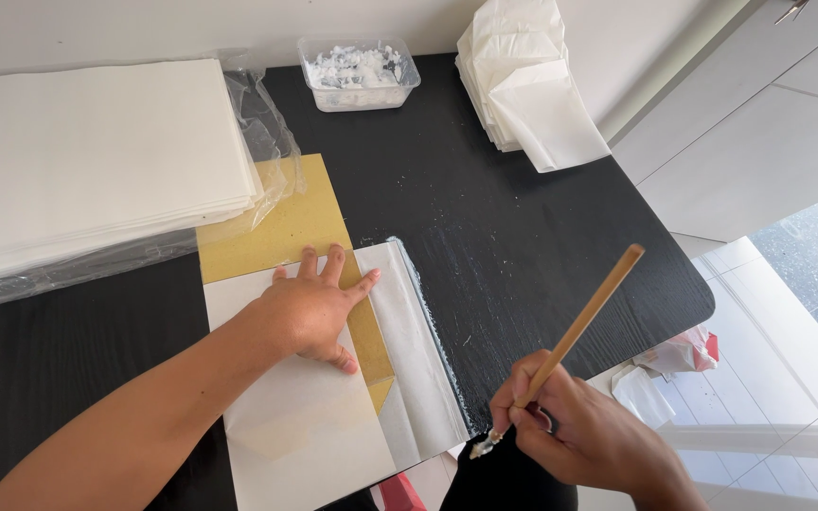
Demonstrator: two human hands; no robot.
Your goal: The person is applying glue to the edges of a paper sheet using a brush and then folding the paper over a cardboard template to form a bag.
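Observation:
My left hand [312, 308] lies flat, fingers spread, on a white paper sheet [291, 431] that rests over a gold sheet [281, 227] on the black table [523, 218]. The sheet's right part [414, 350] is folded over, and a pale wet strip runs along its right edge. My right hand [570, 426] grips a wooden-handled brush [575, 331] near its lower end. The brush's white-coated tip [483, 448] points down-left, just off the sheet's lower right corner at the table's front edge.
A thick stack of white sheets [97, 151] in clear plastic wrap lies at the back left. A clear tub of white paste [359, 71] stands at the back centre. Folded white paper bags [527, 80] are piled at the back right. Tiled floor lies beyond the table's right edge.

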